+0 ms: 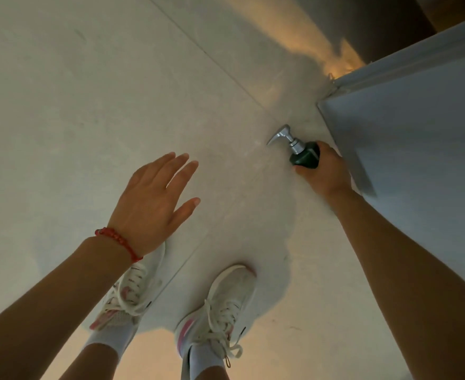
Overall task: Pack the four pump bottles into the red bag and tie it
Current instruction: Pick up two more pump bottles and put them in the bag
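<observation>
Right hand grips a dark pump bottle above the tiled floor; left hand is bare and spread.

Head view: the right hand [325, 171] is wrapped tight around the dark green body of a pump bottle [305, 156], whose silver pump head points far-left, just beside the corner of a pale grey cabinet [417, 127] on the right. The left hand [153, 202] hovers palm down at centre-left, fingers splayed and holding nothing, a red bead bracelet [117, 239] on its wrist. Below, near, two white sneakers [220, 300] stand on the light floor [88, 105].
</observation>
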Tool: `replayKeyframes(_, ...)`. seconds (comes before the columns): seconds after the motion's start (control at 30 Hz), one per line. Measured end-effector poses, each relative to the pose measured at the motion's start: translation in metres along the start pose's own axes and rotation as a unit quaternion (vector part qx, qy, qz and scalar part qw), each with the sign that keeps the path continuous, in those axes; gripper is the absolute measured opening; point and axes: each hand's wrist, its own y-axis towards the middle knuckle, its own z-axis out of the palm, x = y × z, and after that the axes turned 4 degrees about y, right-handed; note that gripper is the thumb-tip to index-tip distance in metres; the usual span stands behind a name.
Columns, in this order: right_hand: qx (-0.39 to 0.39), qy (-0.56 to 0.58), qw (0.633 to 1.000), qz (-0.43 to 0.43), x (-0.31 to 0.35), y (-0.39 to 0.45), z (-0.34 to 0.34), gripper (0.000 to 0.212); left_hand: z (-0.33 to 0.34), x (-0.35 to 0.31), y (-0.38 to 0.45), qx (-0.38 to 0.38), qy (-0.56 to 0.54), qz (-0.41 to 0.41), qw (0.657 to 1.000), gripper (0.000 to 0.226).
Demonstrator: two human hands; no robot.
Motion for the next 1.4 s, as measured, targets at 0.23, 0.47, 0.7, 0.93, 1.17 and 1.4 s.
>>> replayKeyframes(0.23,0.04,0.268,0.96,0.069,0.025,-0.036,0.01,0.018,-0.016,-0.001,0.001,-0.015,-0.009,0.005,1.0,0.061)
replayKeyframes(0.47,0.065,0.436,0.895,0.073,0.112,-0.118,-0.024,0.008,-0.094,-0.011,-0.027,-0.04,-0.013,-0.007,0.999,0.059)
replayKeyframes(0.7,0.078,0.49,0.868,0.017,0.218,-0.196,-0.107,0.008,-0.217,-0.022,-0.082,-0.082,-0.015,-0.041,0.996,0.06)
replayKeyframes(0.93,0.061,0.491,0.868,-0.037,0.317,-0.263,-0.219,0.008,-0.351,-0.035,-0.153,-0.158,-0.013,-0.089,0.983,0.059)
replayKeyframes(1.17,0.046,0.469,0.877,-0.092,0.376,-0.32,-0.285,0.005,-0.441,-0.049,-0.232,-0.229,0.007,-0.15,0.962,0.058)
replayKeyframes(1.4,0.116,0.418,0.892,-0.126,0.394,-0.37,-0.312,0.003,-0.453,-0.085,-0.31,-0.26,0.002,-0.28,0.924,0.066)
